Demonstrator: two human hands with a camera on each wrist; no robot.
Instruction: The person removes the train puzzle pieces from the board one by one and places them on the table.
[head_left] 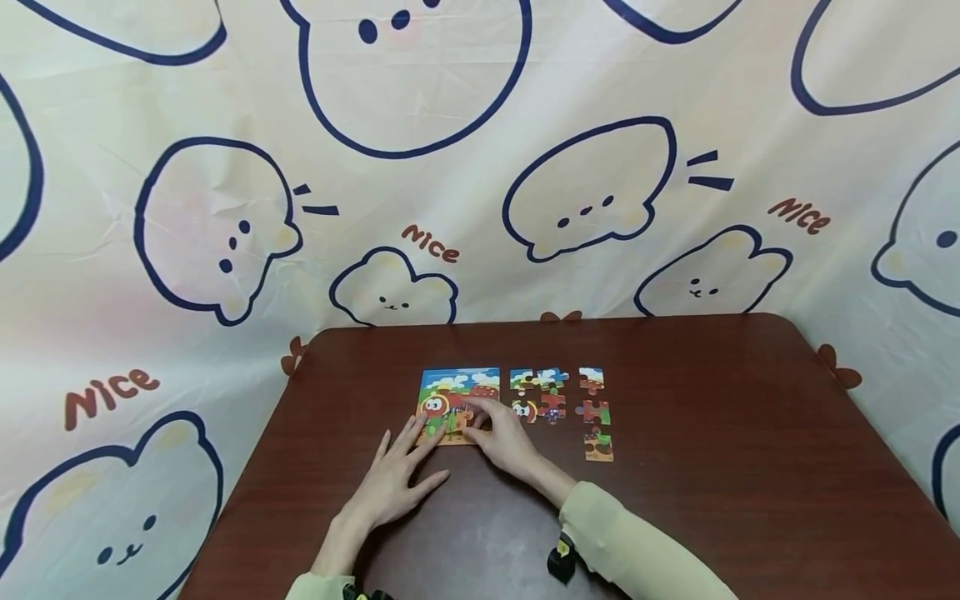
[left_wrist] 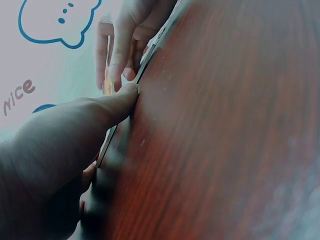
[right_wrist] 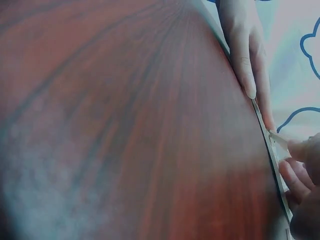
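Note:
A colourful jigsaw puzzle point(head_left: 431, 382) in a flat tray lies on the brown table, showing a cartoon scene with blue sky and red figures. My left hand point(head_left: 386, 487) rests with spread fingers on its lower left edge. Over the lower right part of the puzzle, my right hand point(head_left: 506, 442) pinches a puzzle piece point(right_wrist: 280, 140) between thumb and fingers. That piece is tilted up from the tray in the right wrist view, its picture mostly hidden by the fingers. Loose puzzle pieces point(head_left: 553, 407) lie just right of the tray.
Further right, a column of puzzle pieces point(head_left: 598, 447) lies on the table point(head_left: 720, 467). Behind the table hangs a pale curtain point(head_left: 480, 192) with blue cartoon outlines. Black wrist devices point(head_left: 561, 560) sit at the green sleeves.

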